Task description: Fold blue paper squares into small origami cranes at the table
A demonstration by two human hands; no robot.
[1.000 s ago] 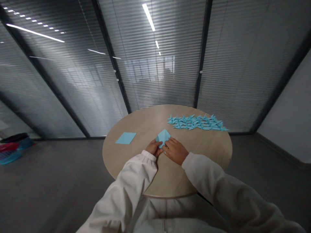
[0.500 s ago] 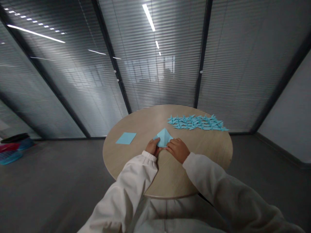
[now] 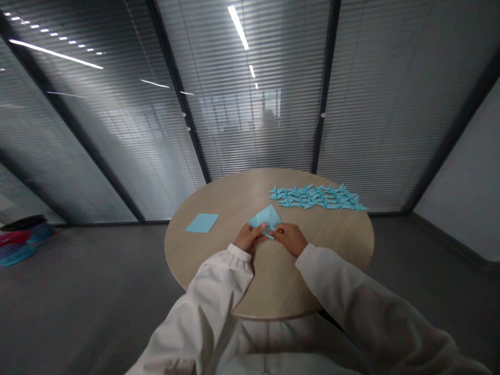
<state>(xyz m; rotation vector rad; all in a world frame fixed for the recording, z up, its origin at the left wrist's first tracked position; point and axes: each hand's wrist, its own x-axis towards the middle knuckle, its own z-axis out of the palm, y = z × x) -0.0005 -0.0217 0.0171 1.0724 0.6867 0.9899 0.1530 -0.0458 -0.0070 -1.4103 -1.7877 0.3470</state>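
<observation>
Between my hands, over the near middle of the round table, is a partly folded sheet of light-blue origami paper (image 3: pixel 269 215) with creases across it. My left hand (image 3: pixel 249 237) grips its lower left side, the thumb lying on top of the paper. With fingers pinched, my right hand (image 3: pixel 289 237) holds the lower right corner. The paper's underside and some of my fingertips are hidden.
The round wooden table (image 3: pixel 234 192) carries a flat blue paper sheet (image 3: pixel 202 223) at left. Rows of folded blue paper cranes (image 3: pixel 312 197) stand at the far right. Baskets (image 3: pixel 17 252) sit on the floor at far left, and blinds-covered glass panels rise behind the table.
The paper in my hands has turned and tilted, its top point shifting right. My left thumb has slid right across it, and my right fingers have drawn into a tighter pinch at the lower corner.
</observation>
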